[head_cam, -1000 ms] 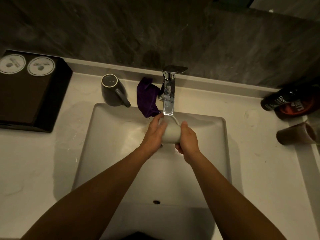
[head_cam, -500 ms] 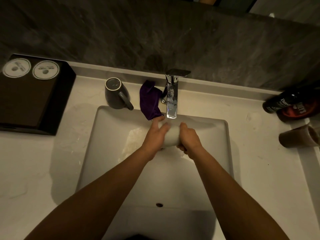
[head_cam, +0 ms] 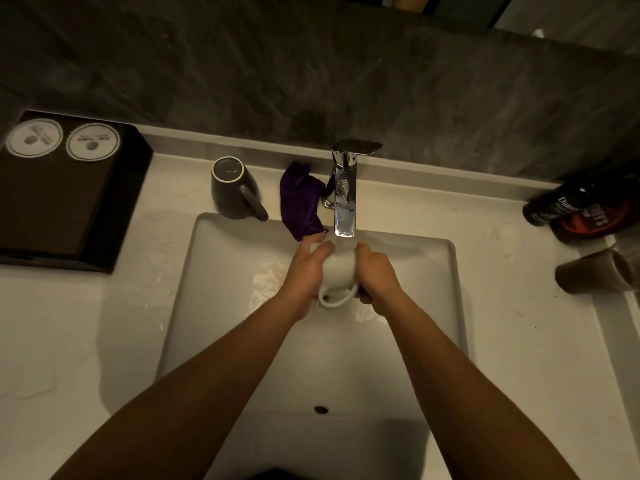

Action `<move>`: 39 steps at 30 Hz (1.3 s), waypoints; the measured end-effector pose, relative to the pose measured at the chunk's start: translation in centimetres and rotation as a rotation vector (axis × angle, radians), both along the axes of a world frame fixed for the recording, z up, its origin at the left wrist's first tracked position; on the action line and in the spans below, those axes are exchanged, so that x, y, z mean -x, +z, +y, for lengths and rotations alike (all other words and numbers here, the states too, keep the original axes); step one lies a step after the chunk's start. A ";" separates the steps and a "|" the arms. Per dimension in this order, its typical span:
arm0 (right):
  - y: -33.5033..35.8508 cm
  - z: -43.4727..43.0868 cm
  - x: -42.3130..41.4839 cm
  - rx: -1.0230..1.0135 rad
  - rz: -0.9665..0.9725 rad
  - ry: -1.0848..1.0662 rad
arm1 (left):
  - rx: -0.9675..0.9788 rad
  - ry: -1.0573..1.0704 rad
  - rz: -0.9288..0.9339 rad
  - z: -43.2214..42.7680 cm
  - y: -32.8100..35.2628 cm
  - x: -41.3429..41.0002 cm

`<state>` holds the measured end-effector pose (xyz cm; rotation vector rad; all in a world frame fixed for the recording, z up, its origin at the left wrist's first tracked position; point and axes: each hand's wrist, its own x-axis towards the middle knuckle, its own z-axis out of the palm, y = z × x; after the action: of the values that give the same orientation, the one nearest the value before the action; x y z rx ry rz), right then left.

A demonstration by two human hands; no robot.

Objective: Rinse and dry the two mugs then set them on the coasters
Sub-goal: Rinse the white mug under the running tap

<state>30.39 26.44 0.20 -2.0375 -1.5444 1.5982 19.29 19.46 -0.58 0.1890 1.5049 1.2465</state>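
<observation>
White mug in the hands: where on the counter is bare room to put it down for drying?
Widest bare counter lies left of the sink, in front of the black tray. Another patch lies right of the sink, nearer you than the tipped brown cup. Crowded behind the basin: dark mug, purple cloth, faucet.

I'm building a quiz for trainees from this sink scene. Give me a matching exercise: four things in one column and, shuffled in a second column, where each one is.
Things
1. white mug
2. dark mug
3. purple cloth
4. coasters

Places
A. on the black tray, far left
B. held by the left hand and right hand under the tap
C. on the counter, between the black tray and the purple cloth
D. hanging over the back edge of the sink, beside the tap

Pairs: 1-B, 2-C, 3-D, 4-A
</observation>
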 end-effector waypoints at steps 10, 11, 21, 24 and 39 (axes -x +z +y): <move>-0.1 -1.0 -0.9 -0.097 0.050 0.117 | 0.425 -0.119 -0.366 1.5 0.5 1.9; -0.3 -0.9 -0.9 -0.091 0.038 0.104 | 0.414 -0.099 -0.355 1.6 0.4 1.8; -0.1 0.0 -0.6 0.252 0.028 -0.106 | 0.205 -0.022 -0.016 1.1 0.4 -0.6; -0.9 -0.9 -0.8 -0.068 0.017 -0.056 | 0.365 -0.011 -0.294 2.3 1.5 0.3; -0.7 -1.6 -1.7 -0.187 0.039 -0.009 | 0.346 -0.123 -0.142 3.0 0.5 0.0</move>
<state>32.05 24.83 -0.47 -1.9010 -1.6022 1.4226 19.28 22.48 -0.10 -0.0348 1.5343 0.8675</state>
